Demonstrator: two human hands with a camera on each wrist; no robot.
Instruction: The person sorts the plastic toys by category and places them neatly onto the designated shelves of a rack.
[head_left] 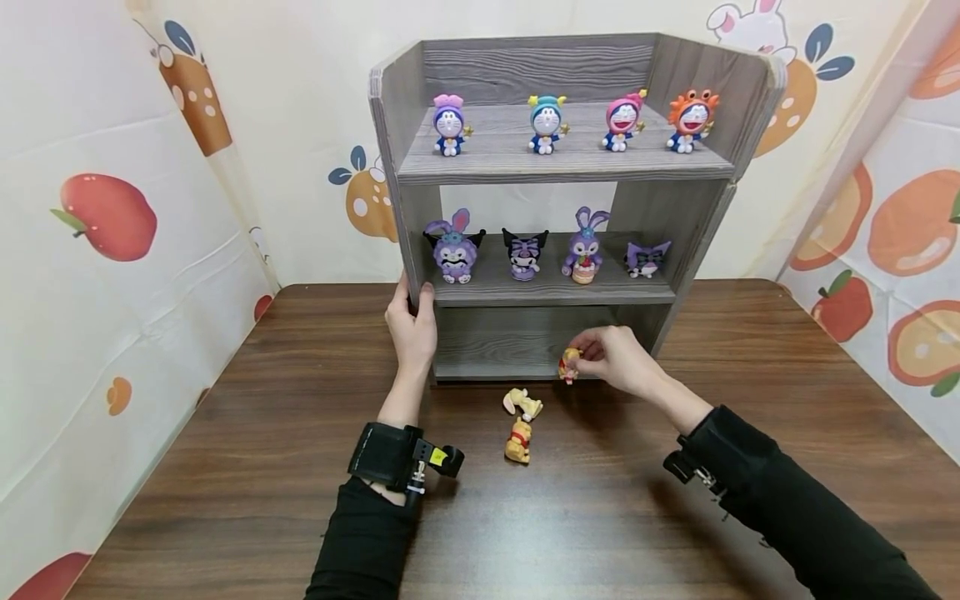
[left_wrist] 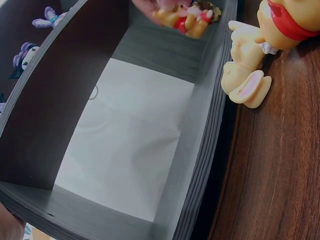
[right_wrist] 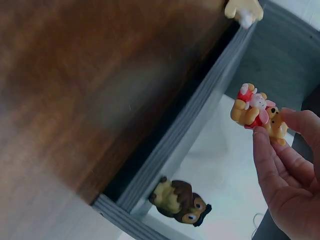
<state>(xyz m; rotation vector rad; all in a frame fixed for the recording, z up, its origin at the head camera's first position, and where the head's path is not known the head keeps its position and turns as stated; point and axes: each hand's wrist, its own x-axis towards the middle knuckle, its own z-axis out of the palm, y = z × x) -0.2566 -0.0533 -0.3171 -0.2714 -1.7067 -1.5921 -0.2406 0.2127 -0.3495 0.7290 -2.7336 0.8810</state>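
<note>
My right hand [head_left: 618,358] pinches a small yellow bear figurine [head_left: 569,365] by its head, at the front of the grey shelf's bottom level. In the right wrist view this bear figurine [right_wrist: 257,111] hugs a pink piglet and is held above the board. An owl figurine [right_wrist: 181,201] stands on that level, hidden behind my right hand in the head view. My left hand [head_left: 414,329] grips the left side panel of the grey wooden shelf [head_left: 517,296]. On the table before it lie a cream rabbit figurine [head_left: 523,403] and another bear figurine [head_left: 518,442] in red.
Several blue cat figurines in hats, one a crab hat [head_left: 693,121], stand along the top level. On the middle level are several purple and black figurines, among them a long-eared rabbit [head_left: 583,246]. The brown table [head_left: 315,367] extends to both sides.
</note>
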